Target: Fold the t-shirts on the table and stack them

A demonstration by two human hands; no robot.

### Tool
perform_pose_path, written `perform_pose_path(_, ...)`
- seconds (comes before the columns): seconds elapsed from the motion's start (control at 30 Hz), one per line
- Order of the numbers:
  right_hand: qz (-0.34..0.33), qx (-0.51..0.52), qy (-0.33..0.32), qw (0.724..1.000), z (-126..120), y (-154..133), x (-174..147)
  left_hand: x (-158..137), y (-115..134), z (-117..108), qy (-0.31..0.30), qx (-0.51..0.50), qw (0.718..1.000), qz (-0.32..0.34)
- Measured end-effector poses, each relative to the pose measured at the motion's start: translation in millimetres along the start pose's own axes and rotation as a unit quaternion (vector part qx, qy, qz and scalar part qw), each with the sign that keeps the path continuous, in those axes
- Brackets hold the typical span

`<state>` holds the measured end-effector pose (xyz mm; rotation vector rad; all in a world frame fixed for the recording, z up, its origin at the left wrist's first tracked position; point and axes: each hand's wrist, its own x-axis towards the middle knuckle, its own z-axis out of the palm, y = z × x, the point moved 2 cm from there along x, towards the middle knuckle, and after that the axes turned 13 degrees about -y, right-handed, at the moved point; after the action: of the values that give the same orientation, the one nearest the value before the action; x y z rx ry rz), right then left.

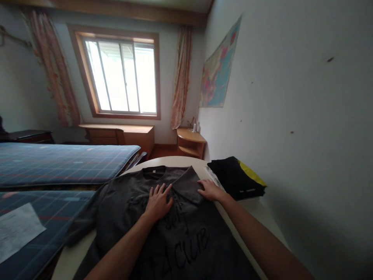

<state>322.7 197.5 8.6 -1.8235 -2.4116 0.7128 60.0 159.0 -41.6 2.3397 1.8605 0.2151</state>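
A dark grey T-shirt (pixel 116 210) with black lettering lies spread over a pale round-ended table (pixel 186 160). Its collar points toward the window, and the sleeve on the right is folded inward over the chest. My left hand (pixel 159 201) rests on the shirt just below the collar, fingers spread beside the folded edge. On the right, my right hand (pixel 210 190) lies on the outer edge of the folded sleeve, its fingers stretched out and slightly bent. The left sleeve hangs out toward the table's left edge.
Folded black and yellow clothes (pixel 236 177) sit on the table by the right wall. Beds with blue checked mattresses (pixel 67 163) stand at the left, a sheet of paper (pixel 20 229) on the nearer one. Beyond are a desk (pixel 136 132) and a corner shelf (pixel 190 136).
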Motion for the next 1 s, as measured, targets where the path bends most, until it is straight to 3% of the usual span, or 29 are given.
perform_pose_path(0.2, -0.045, -0.016, -0.03, 0.998, 15.5, 9.4, -8.0, 3.3, 0.2, 1.7, -0.02, -0.014, 0.999, 0.043)
perform_pose_path(0.33, -0.083, 0.031, 0.011, 0.996, 13.8, 15.0, 0.5, 7.0, -1.9, 1.2, -0.011, -0.069, 0.994, 0.088)
perform_pose_path(0.53, 0.007, 0.016, 0.063, 0.998, 25.8, 14.8, 20.0, 10.8, -3.2, -8.7, 0.104, -0.203, 0.964, 0.137)
perform_pose_path(0.7, 0.056, -0.019, 0.024, 0.998, 27.6, 1.7, 26.4, 9.0, -6.8, -15.5, 0.174, -0.272, 0.942, 0.093)
perform_pose_path(0.8, 0.059, -0.045, 0.037, 0.997, 20.7, -6.9, 29.6, 9.6, -6.9, -11.4, 0.158, -0.249, 0.952, 0.08)
perform_pose_path(1.0, 0.062, -0.048, 0.08, 0.994, 8.4, -20.2, 54.4, 11.1, -3.1, 1.8, 0.069, -0.134, 0.985, 0.089)
